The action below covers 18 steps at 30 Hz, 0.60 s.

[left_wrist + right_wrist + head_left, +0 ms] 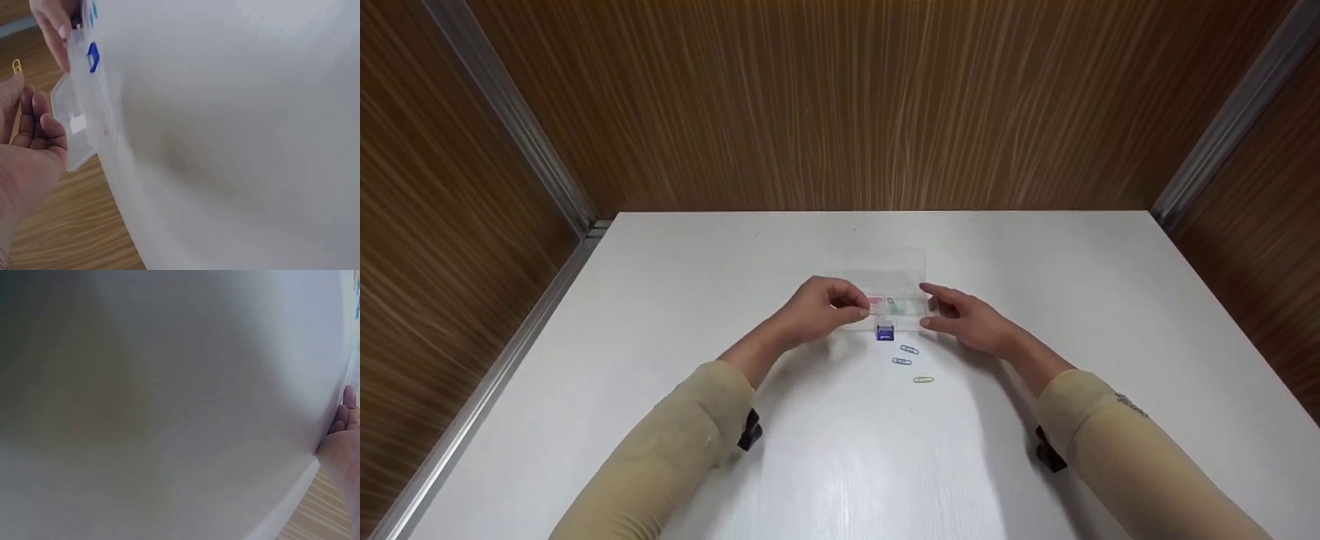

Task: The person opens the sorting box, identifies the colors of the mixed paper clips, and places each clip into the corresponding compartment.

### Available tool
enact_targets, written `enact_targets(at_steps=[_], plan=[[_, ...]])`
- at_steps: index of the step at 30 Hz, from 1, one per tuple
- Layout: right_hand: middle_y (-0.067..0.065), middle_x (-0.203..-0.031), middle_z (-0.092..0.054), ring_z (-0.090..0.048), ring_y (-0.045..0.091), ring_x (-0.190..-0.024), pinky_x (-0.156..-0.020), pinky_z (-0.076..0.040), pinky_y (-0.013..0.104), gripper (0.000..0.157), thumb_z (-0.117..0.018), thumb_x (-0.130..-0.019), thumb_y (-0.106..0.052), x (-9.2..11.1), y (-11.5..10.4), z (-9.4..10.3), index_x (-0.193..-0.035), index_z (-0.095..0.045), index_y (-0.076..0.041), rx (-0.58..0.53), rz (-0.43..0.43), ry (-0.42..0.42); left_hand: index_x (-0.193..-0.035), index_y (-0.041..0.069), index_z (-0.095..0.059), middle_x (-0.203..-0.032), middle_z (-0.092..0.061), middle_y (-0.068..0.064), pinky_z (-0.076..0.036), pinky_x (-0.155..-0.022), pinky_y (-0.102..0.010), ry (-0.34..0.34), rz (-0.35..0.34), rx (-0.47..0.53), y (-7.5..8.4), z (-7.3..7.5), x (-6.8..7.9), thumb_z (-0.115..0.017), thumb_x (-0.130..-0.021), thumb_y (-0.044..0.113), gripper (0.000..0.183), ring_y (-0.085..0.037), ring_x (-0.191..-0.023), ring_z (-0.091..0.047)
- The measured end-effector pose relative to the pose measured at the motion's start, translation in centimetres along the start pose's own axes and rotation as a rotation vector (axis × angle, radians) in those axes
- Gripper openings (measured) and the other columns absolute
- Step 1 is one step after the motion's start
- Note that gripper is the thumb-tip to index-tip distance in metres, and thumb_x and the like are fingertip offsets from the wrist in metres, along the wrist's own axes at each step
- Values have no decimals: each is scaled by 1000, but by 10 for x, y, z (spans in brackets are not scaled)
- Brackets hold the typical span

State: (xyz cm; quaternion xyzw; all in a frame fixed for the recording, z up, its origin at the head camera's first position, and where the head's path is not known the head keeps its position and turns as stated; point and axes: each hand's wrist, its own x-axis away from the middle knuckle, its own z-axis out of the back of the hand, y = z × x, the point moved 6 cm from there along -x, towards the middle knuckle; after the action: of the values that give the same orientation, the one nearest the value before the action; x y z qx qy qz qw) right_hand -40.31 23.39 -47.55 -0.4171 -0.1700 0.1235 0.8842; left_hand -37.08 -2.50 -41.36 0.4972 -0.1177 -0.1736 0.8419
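A clear plastic box [911,325] with compartments lies on the white table, its clear lid [889,259] raised at the back. A blue latch [885,332] sits at its front. My left hand [823,311] is over the box's left part, pinching a yellow paper clip [17,66] between thumb and fingertip. Around the box's right end, my right hand [973,322] grips with the thumb at the front and a finger towards the back. Inside are a green paper clip [893,304] and something pink [875,302], partly behind the left fingertips.
In front of the box lie two blue paper clips, one nearer [901,361] and one farther [910,349], plus a yellow paper clip [923,379]. Brown wood-grain panels [840,105] stand behind the table [840,465] and at both sides.
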Motion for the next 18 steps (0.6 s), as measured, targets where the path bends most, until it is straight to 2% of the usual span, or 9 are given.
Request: enact_targets(at_steps=[3,7,11,18], plan=[[10,-157,-44,-36,30,-143,-124,-22,53,78,-74,-100,-45,1,-1,0,-166,-37,-31,-12,9,5,-113,6,-78,-106,-71,-2,-50,-88,-32,34,5,7,-2,9,-4,-73,-102,15,15,-20,-99,-58],[9,-145,-47,-37,30,-133,-118,-27,50,76,-75,-100,-42,1,-2,1,-166,-39,-28,-22,11,11,-112,7,-78,-106,-70,-2,-49,-89,-33,67,41,1,-11,16,-10,-73,-102,15,14,-20,-99,-57],[8,-146,-47,-37,30,-135,-121,-26,51,75,-74,-101,-41,1,-2,1,-166,-39,-29,-19,7,9,-107,12,-79,-106,-71,-2,-49,-90,-33,93,70,-27,-20,18,-16,-74,-101,15,9,-20,-100,-57],[11,-152,-46,-37,31,-138,-125,-21,55,75,-73,-101,-43,0,-1,1,-166,-39,-29,4,17,12,-105,13,-80,-105,-70,-2,-49,-92,-35,115,118,-75,-31,17,-20,-74,-101,14,7,-20,-100,-57]])
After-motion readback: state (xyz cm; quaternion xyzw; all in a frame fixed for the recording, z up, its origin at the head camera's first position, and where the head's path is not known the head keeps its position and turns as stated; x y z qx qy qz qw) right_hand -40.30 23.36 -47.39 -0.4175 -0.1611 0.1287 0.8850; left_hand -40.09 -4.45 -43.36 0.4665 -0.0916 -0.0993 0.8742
